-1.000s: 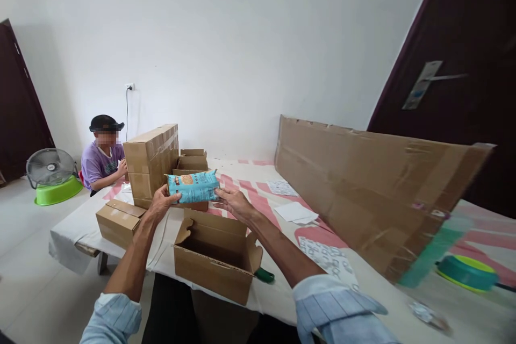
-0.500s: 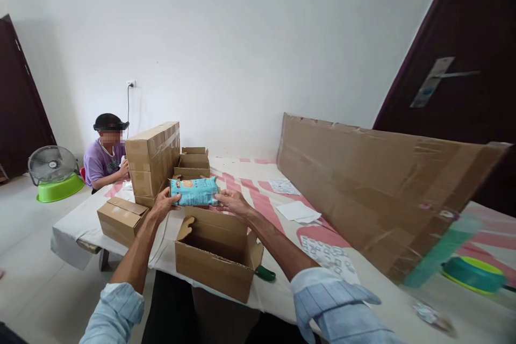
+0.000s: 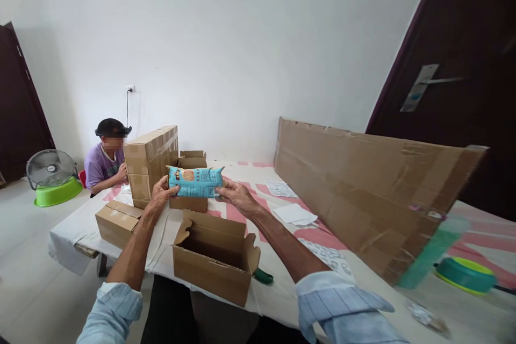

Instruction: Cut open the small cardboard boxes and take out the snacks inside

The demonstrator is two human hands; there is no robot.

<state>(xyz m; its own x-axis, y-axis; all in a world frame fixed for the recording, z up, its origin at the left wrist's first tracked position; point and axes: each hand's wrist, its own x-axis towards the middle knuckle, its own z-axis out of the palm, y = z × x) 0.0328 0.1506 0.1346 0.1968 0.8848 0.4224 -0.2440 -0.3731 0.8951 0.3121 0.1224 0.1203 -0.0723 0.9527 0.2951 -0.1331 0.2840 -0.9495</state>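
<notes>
A light-blue snack packet [image 3: 197, 181] with printed text and a round picture is held level above the table, one end in each hand. My left hand [image 3: 162, 193] grips its left end, thumb on the front. At the right end, my right hand [image 3: 237, 196] pinches it, also with the thumb in front. Below and nearer to me stands an open cardboard box [image 3: 212, 273], its end flaps up; the part of its inside that shows looks bare. Another open box [image 3: 189, 203] stands behind the packet and is partly hidden by it.
Stacked taped cartons [image 3: 151, 158] and a closed box [image 3: 116, 221] stand at the left. A long cardboard panel [image 3: 374, 188] rises on the right. White papers [image 3: 295, 214] and a dark-green handle [image 3: 263, 276] lie on the table. A person [image 3: 102, 166] sits behind the cartons.
Both hands have lifted the packet slightly and tipped its printed face more upright towards me. The view has shifted a little; the open box has not moved on the table.
</notes>
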